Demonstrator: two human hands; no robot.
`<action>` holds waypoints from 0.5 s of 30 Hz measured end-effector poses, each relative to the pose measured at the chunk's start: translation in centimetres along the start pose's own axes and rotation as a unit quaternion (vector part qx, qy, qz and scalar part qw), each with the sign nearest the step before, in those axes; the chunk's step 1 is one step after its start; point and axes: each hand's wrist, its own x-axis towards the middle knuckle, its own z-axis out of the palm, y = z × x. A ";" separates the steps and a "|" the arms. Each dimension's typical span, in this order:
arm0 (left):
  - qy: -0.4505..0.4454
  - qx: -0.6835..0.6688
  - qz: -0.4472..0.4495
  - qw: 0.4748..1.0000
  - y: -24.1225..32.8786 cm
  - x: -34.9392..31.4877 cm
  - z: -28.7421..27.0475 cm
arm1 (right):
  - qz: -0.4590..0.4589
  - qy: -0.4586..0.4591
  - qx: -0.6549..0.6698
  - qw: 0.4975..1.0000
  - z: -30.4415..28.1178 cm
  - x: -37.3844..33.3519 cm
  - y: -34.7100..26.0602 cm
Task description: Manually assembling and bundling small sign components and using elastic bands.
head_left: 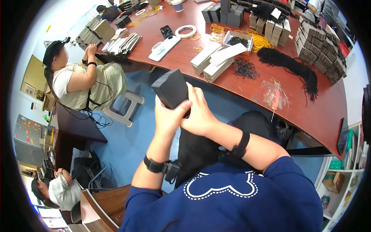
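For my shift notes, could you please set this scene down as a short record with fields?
Left hand: gripping a black block from its left and lower side
Right hand: fingers against the block's right side
Block: tilted, held off the table
On the table: white boxes, loose black bits, yellow rubber bands, black cord bundle
Nearby: a seated person at the left, another person at the lower left

left hand point(166, 119) and right hand point(200, 116) around dark block point(172, 88); black strand bundle point(294, 69) on red-brown table point(309, 114).
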 end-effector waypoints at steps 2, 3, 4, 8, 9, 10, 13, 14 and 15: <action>0.014 0.033 0.017 0.999 0.1 3.8 -1.4 | -0.039 -0.010 0.011 0.999 0.5 2.0 0.3; 0.019 0.055 0.014 0.998 0.4 5.8 -2.1 | -0.043 0.016 0.029 0.999 0.6 3.0 -0.2; 0.010 0.084 0.022 0.996 0.4 7.9 -2.2 | -0.002 0.015 0.178 0.984 1.3 4.5 1.2; -0.067 0.297 0.011 0.952 1.7 14.6 -3.0 | 0.183 0.067 0.456 0.868 3.2 9.2 2.1; -0.083 0.355 0.021 0.931 2.0 15.8 -2.7 | 0.221 0.086 0.493 0.837 3.6 9.9 2.0; -0.109 0.361 -0.016 0.926 2.4 16.9 -2.5 | 0.216 0.084 0.494 0.838 3.8 10.7 1.9; -0.188 0.409 -0.037 0.892 5.1 18.5 -0.7 | 0.254 0.123 0.492 0.823 4.1 12.6 2.6; -0.195 0.466 -0.022 0.862 5.4 19.2 -0.1 | 0.284 0.131 0.492 0.812 4.3 13.0 2.7; -0.197 0.467 -0.018 0.862 4.8 19.9 0.1 | 0.314 0.139 0.492 0.800 4.6 13.2 2.9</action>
